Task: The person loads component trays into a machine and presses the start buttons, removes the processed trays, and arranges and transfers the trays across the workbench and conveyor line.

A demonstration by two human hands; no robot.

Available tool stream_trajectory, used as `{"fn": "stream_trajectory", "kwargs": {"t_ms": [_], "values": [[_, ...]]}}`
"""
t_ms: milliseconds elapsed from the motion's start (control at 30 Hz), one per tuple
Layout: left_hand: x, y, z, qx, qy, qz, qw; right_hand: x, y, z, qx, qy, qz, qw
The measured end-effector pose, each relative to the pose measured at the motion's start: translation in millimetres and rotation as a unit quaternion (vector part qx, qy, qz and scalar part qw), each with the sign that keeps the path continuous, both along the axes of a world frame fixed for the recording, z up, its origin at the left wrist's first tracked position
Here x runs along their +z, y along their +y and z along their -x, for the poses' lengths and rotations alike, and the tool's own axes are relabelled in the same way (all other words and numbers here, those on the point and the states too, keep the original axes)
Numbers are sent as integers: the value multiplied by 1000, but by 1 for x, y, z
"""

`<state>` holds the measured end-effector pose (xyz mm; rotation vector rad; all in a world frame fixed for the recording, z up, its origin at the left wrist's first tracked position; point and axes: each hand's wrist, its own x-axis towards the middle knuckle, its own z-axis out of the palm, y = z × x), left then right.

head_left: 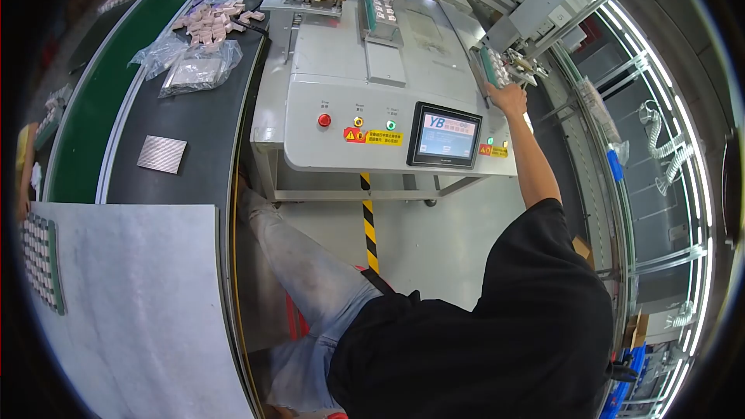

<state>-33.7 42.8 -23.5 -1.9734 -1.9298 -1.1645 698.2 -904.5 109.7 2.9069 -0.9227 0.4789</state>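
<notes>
Right hand (508,98) is at the near end of the green tray (490,67).

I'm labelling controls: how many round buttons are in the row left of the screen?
3: red button at left, yellow button in the middle, green button nearest the screen.

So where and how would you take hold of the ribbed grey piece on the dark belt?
Probably from above, thumb and fingers on opposite side edges: the ribbed grey piece looks thin, lies flat on the dark belt, and nothing touches those edges.
</notes>
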Motion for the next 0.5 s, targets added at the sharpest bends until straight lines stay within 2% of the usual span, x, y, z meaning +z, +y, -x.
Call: {"fn": "stream_trajectory", "kwargs": {"t_ms": [33, 167, 300, 400, 433, 500], "values": [[2, -3, -3, -3, -4, 4, 1000, 0, 4, 1, 5, 10, -52, 999], [2, -3, -3, 6, -7, 19, 1000, -2, -5, -11, -12, 68, -49, 996], [1, -7, -6, 12, -10, 14, 1000, -27, -10, -41, 3, 2, 25, 1000], [-7, 5, 3, 9, 9, 2, 1000, -27, -18, -47, 38, 10, 20, 999], [-5, 3, 2, 0, 1, 1, 1000, -24, -20, -42, 86, 12, 38, 996], [-18, 25, 20, 13, 21, 31, 999, -16, -17, -31, 76, -3, 26, 997]]}}
